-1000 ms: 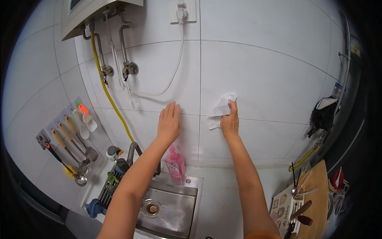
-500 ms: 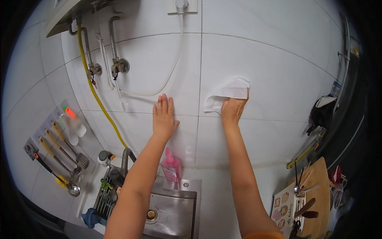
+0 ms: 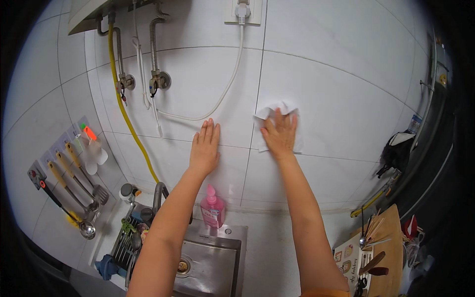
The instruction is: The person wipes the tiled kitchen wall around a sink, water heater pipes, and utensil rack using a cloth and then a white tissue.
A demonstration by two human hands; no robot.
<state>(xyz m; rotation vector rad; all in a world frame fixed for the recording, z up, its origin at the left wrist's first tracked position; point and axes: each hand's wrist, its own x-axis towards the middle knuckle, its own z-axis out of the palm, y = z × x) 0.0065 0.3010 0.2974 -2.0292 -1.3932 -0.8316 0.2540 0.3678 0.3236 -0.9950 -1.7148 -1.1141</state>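
My left hand lies flat on the white tiled wall, fingers stretched out and holding nothing. To its right, my right hand presses a thin white wipe against the tiles, just right of a vertical joint. The wipe's crumpled upper edge stands off around the fingertips, and a flatter part shows under the palm. Whether it is paper or cloth I cannot tell. Slight motion blur softens the right fingers.
Below are a steel sink, a faucet and a pink pump bottle. A white cord and yellow hose hang on the wall. Utensils hang left; a dish rack stands below. A knife holder and cutting board stand right.
My right hand has moved slightly left and down, changing from a bunched grip on the wipe to spread fingers pressing it on the wall. My left hand stays flat; the view has shifted slightly.
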